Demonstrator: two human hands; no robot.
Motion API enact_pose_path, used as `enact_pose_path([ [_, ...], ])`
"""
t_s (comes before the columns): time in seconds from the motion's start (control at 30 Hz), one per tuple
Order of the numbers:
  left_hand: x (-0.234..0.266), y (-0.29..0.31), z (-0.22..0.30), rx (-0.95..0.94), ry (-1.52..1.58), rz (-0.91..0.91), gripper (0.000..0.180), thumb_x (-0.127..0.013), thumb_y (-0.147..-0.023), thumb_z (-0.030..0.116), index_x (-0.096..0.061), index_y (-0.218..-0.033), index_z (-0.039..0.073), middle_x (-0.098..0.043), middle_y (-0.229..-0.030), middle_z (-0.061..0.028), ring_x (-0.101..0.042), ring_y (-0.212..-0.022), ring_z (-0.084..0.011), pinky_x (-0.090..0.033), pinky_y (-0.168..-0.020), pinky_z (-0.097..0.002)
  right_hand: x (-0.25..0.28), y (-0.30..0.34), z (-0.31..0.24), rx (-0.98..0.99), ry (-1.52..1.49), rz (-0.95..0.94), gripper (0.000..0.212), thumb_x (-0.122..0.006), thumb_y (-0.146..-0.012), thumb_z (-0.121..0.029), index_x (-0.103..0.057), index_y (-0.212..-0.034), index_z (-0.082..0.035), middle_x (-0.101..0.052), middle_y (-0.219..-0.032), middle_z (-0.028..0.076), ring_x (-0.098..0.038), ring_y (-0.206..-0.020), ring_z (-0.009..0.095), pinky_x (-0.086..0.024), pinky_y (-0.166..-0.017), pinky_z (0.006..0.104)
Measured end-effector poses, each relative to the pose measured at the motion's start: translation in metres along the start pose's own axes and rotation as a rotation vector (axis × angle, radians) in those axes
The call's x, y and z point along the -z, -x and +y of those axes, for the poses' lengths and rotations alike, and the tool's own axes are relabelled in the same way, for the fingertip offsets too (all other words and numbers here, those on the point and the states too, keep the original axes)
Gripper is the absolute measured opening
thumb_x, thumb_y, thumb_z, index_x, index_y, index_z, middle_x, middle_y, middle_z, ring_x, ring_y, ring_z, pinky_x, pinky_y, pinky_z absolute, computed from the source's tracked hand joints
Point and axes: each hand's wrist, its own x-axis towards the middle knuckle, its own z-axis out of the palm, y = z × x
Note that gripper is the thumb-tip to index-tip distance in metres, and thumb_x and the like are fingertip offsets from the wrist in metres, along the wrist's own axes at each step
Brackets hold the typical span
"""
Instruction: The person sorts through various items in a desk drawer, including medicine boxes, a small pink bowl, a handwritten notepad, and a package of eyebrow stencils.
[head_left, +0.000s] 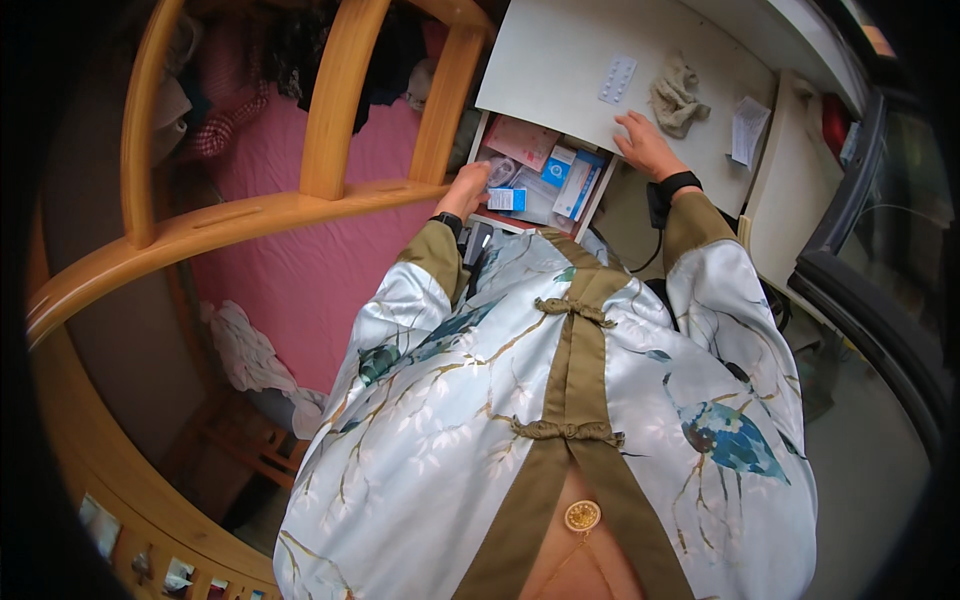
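My left hand (pixel 464 190) is over the left side of an open drawer (pixel 598 200), fingers closed on the end of a small blue-and-white box (pixel 508 199). Inside the drawer lie a pink-red packet (pixel 521 141), a blue-and-white carton (pixel 557 167), a longer white-and-blue carton (pixel 575 190) and a clear plastic package (pixel 540 196). My right hand (pixel 648 148) rests at the front edge of the white desktop (pixel 560 60), fingers apart and holding nothing. Beyond it are a blister pack of tablets (pixel 617 79) and a crumpled grey-beige cloth (pixel 677 96).
A folded white paper (pixel 748 131) lies on the desk's right side. A dark-framed screen (pixel 880 220) stands close on the right. Wooden bed rails (pixel 340 100) rise at the left, before a bed with a pink sheet (pixel 290 250) and piled clothes.
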Motion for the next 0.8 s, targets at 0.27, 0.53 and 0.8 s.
enact_pose_path([
  [0.27, -0.010, -0.054, -0.029, 0.098, 0.012, 0.161, 0.074, -0.063, -0.079, 0.014, -0.017, -0.137, 0.002, -0.050, -0.110, -0.0112, -0.050, -0.090, -0.0191, -0.047, -0.064, -0.0280, -0.005, 0.032, 0.027, 0.035, 0.079, -0.130, 0.060, -0.061, -0.075, -0.016, -0.037, -0.127, -0.001, -0.022, -0.140, 0.024, -0.025, -0.127, 0.043, -0.026, -0.105, 0.0423],
  [0.53, -0.011, -0.046, -0.028, 0.080, -0.040, 0.063, 0.030, -0.069, -0.073, 0.024, -0.057, -0.090, 0.002, -0.053, -0.077, -0.0046, -0.047, -0.062, -0.0141, -0.041, -0.056, -0.0260, -0.004, 0.028, 0.026, -0.017, 0.065, -0.202, 0.063, -0.063, -0.074, -0.019, -0.036, -0.129, -0.002, -0.017, -0.142, 0.023, -0.021, -0.129, 0.042, -0.024, -0.106, 0.0421],
  [0.8, -0.008, 0.018, 0.021, 0.041, 0.156, -0.070, 0.042, -0.059, -0.084, 0.031, -0.050, -0.111, 0.000, -0.054, -0.096, -0.0088, -0.054, -0.082, -0.0173, -0.049, -0.072, -0.0288, -0.003, 0.020, 0.028, -0.056, 0.112, -0.308, 0.069, -0.064, -0.073, -0.025, -0.033, -0.131, -0.002, -0.012, -0.143, 0.023, -0.016, -0.130, 0.042, -0.022, -0.107, 0.0422],
])
